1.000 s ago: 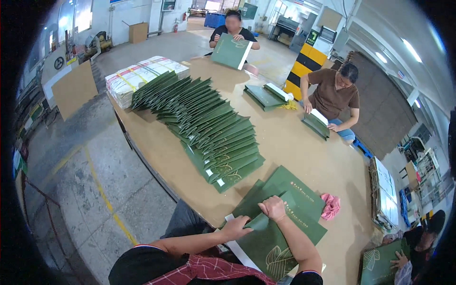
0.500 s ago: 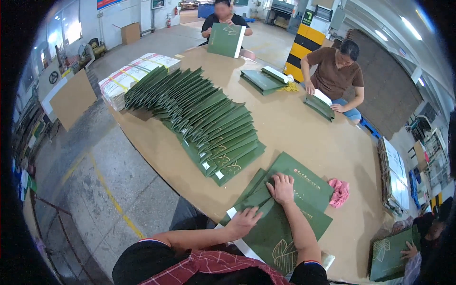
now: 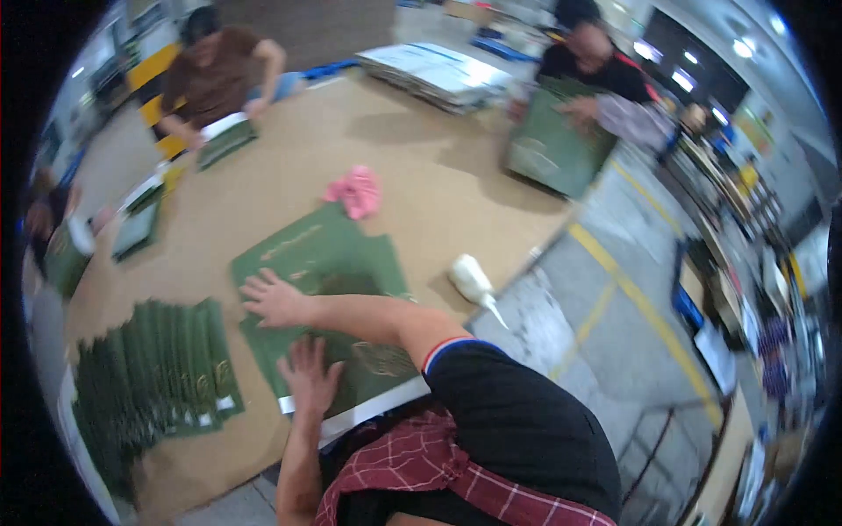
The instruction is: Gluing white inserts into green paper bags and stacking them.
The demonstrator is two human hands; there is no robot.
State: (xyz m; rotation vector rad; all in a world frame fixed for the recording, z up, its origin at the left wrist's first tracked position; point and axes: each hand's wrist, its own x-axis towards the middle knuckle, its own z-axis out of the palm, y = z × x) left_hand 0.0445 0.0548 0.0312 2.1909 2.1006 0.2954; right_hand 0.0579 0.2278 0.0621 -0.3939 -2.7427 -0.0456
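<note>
Flat green bags (image 3: 342, 263) lie overlapped on the brown table (image 3: 438, 193), a little left of the frame's centre, directly under the person's hands. Their surface is a matt, deep green, darker where a shadow falls beside the right forearm. Edges do not line up: a corner juts out at the left, and the outline steps at the upper right. A line of small gold marking (image 3: 291, 252) runs slantwise near the upper left edge, and a gold leaf outline (image 3: 381, 358) sits toward the lower right, blurred. Along the lower edge runs a white strip (image 3: 377, 406), with a small white patch at the lower left corner.

The right hand (image 3: 275, 300) rests palm down near the left edge of the green, its fingers spread and gripping nothing. The left hand (image 3: 309, 377) lies below it, also flat with fingers apart, on the green near the lower left. The two hands are near each other but do not touch.

At the lower left of the frame, a row of green folded bags (image 3: 167, 368) leans closely packed. A pink cloth (image 3: 355, 191) lies crumpled just beyond the upper edge of the flat ones. Right of centre, a white bottle (image 3: 472, 279) lies near the table edge, its thin nozzle pointing to the lower right.
</note>
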